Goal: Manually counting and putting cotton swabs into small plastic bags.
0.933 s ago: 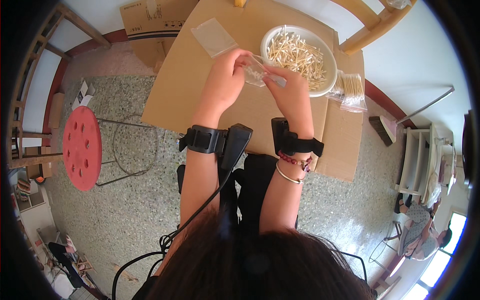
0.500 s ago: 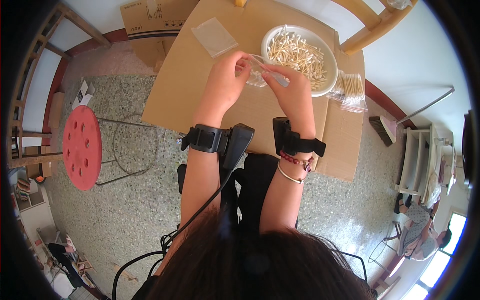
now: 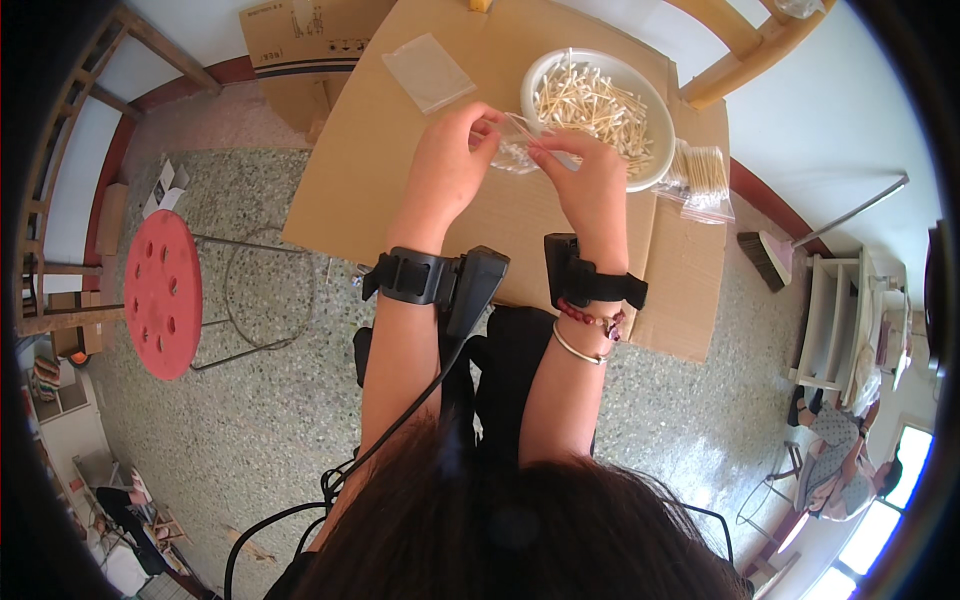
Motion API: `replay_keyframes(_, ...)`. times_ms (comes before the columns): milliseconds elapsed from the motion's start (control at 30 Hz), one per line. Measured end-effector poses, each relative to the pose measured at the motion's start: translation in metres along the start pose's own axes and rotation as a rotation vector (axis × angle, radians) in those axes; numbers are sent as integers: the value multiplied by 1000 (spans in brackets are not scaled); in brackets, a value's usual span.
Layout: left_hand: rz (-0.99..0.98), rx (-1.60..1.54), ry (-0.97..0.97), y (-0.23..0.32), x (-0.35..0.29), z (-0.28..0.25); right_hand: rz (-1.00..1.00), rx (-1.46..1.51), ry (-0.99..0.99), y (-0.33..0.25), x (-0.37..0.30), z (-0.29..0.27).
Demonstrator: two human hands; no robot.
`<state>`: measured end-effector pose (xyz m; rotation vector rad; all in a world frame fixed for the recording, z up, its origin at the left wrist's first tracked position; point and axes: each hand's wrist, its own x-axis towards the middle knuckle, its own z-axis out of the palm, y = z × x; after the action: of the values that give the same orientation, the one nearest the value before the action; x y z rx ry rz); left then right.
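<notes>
Between my two hands is a small clear plastic bag (image 3: 513,152) with white-tipped cotton swabs inside. My left hand (image 3: 455,160) pinches its left side, fingers closed. At its upper right edge, my right hand (image 3: 585,170) pinches the plastic between thumb and fingers. Just beyond my right hand stands a round white bowl (image 3: 664,150) heaped with loose cotton swabs (image 3: 595,105). Filled bags of cotton swabs (image 3: 705,175) lie to the right of the bowl. Farther off to the left, an empty flat clear bag (image 3: 430,73) rests on the cardboard (image 3: 370,190).
A wooden chair (image 3: 735,70) stands at the far right edge of the cardboard. To the left is a red round stool (image 3: 163,295) on the speckled floor. A broom (image 3: 768,258) leans at the right, and a person (image 3: 845,455) sits farther back there. A cable (image 3: 400,415) runs along my left forearm.
My right hand has shifted slightly left along the bag's edge, closing in on the left hand. The left hand has stayed almost still.
</notes>
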<state>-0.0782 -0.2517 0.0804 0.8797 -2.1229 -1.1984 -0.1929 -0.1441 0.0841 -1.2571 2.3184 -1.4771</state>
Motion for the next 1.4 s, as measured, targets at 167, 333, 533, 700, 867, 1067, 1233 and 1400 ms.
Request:
replay_keyframes(167,1,-12,-12,-2,0,0,-31,-59,-28,9,1,6)
replay_keyframes(333,27,47,-18,-3,-1,1,-45,-140,-72,8,-1,7)
replay_keyframes(533,69,145,235,-9,4,-1,10,126,20,-4,3,-6)
replay_keyframes(700,69,175,153,-2,0,-7,128,23,223,-1,6,-11)
replay_keyframes(867,16,292,-25,-7,-8,-7,31,-70,260,23,15,-5)
replay_keyframes(1067,-27,335,-44,1,-11,0,204,17,181,26,26,-2)
replay_keyframes(1233,-37,275,-6,5,-8,3,177,114,249,19,21,-16)
replay_keyframes(1400,9,-94,35,9,1,8,230,703,229,-8,11,-24)
